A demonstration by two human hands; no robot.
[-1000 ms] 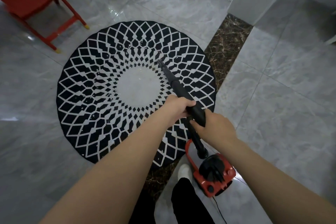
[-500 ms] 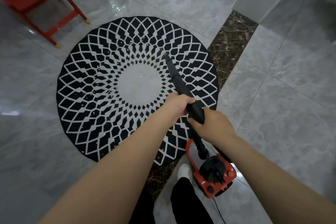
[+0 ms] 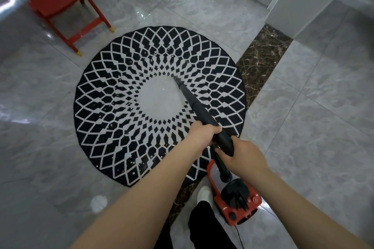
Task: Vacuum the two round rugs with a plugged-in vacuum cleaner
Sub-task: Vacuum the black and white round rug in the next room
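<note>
I am looking down at one round rug (image 3: pixel 125 119), black with a white diamond lattice and a pale bare disc at its middle, lying flat on the grey marble floor (image 3: pixel 315 119). Everything else I place from that rug. My left hand (image 3: pixel 202 132) has its fingers curled tight around the black wand (image 3: pixel 197 107), gripping it over the rug's near-right part. My right hand (image 3: pixel 241 156) grips the thicker lower end of the same wand just behind the left, fingers wrapped round it, at the rug's near-right edge. The wand slants up and away from my hands, and its narrow tip (image 3: pixel 175 78) sits at the far-right rim of the rug's pale centre; I cannot tell whether it touches the pile. White crumbs (image 3: pixel 131 160) are scattered over the rug, thickest on its near and left parts.

The red and black vacuum body (image 3: pixel 235 198) stands on the floor just off the rug's near-right edge, and a thin black cord (image 3: pixel 238 234) trails from it toward me. My white-socked foot (image 3: pixel 203 192) is beside it, just off the rug's near edge. A dark brown marble strip (image 3: pixel 261 54) runs along the rug's right side. A red chair (image 3: pixel 52 0) stands beyond the rug's far-left edge, apart from it.
</note>
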